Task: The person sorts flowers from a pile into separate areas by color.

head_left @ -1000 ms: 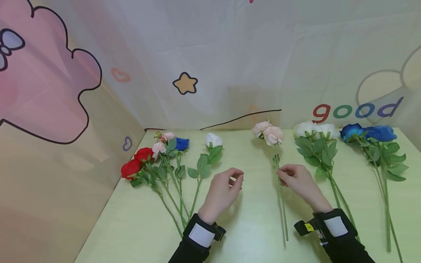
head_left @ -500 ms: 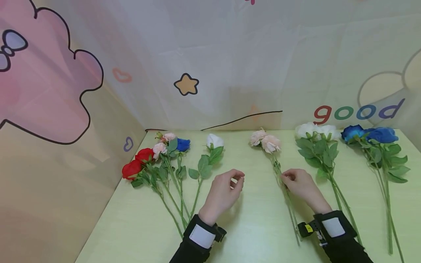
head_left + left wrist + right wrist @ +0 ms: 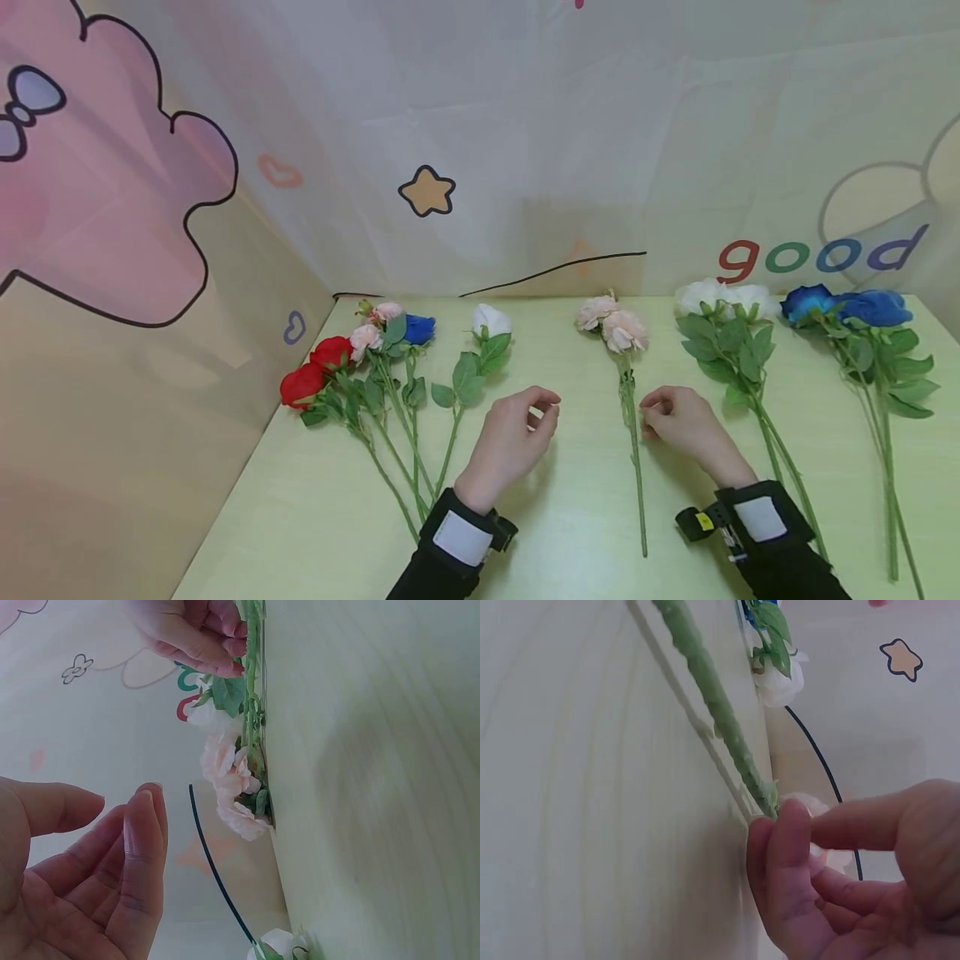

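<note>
Two pale pink roses lie together on the table with their green stems side by side. My right hand is just right of those stems, its fingertips close to them; whether they still touch is hard to tell. In the right wrist view, the fingers bend loosely near a thick stem, with nothing plainly pinched. My left hand hovers above the table, left of the pink roses. Between its loosely curved thumb and fingers there is nothing. The nearest flower to it is a white rose.
At the left, red roses, small pink flowers and a blue rose lie with crossing stems. White flowers and blue roses lie at the right. A printed curtain stands behind the table.
The pink roses swung left, then came back, and their stems now lie nearly straight. My right hand has slipped slightly right, off the stems. The left hand stays almost still.
</note>
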`<move>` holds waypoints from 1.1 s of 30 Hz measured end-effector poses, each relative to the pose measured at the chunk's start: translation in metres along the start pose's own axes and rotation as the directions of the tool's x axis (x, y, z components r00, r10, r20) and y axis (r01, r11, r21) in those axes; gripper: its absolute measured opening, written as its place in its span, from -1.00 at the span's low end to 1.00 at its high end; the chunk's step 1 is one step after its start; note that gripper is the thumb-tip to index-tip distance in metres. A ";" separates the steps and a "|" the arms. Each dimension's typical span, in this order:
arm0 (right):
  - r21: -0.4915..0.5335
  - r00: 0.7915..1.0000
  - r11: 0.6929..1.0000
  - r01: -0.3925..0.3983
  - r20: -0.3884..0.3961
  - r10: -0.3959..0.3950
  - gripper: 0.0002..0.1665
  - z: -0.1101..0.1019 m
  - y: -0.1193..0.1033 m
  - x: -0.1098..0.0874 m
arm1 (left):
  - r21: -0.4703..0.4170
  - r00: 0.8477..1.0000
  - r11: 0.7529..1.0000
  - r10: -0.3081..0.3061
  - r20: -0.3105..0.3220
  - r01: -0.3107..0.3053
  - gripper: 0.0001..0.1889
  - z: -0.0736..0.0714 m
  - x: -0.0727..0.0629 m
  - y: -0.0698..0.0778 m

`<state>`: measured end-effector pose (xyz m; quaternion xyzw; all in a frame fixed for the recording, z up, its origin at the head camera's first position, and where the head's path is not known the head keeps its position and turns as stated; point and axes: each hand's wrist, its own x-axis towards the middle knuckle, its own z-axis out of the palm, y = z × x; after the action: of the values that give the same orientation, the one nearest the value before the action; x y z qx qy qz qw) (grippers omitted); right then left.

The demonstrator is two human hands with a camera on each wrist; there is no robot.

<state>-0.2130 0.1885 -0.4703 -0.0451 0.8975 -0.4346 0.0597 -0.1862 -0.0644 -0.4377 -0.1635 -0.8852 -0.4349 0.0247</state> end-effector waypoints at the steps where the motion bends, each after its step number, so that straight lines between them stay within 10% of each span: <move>1: -0.011 1.000 1.000 -0.005 0.002 0.005 -0.69 0.000 -0.001 0.000 | 0.001 1.000 1.000 -0.001 0.001 0.001 -0.77 0.000 0.000 0.000; 11: -0.115 0.998 0.993 -0.026 0.058 0.033 -0.43 0.004 -0.010 -0.005 | 0.009 1.000 1.000 0.005 0.001 -0.005 -0.77 0.000 0.001 0.000; 33: -0.103 0.995 0.992 -0.069 0.069 0.077 -0.51 0.011 -0.008 -0.006 | 0.026 1.000 1.000 0.013 0.005 -0.013 -0.78 -0.001 -0.001 -0.001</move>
<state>-0.2056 0.1760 -0.4699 -0.0311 0.9165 -0.3845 0.1058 -0.1862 -0.0659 -0.4382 -0.1702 -0.8896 -0.4229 0.0276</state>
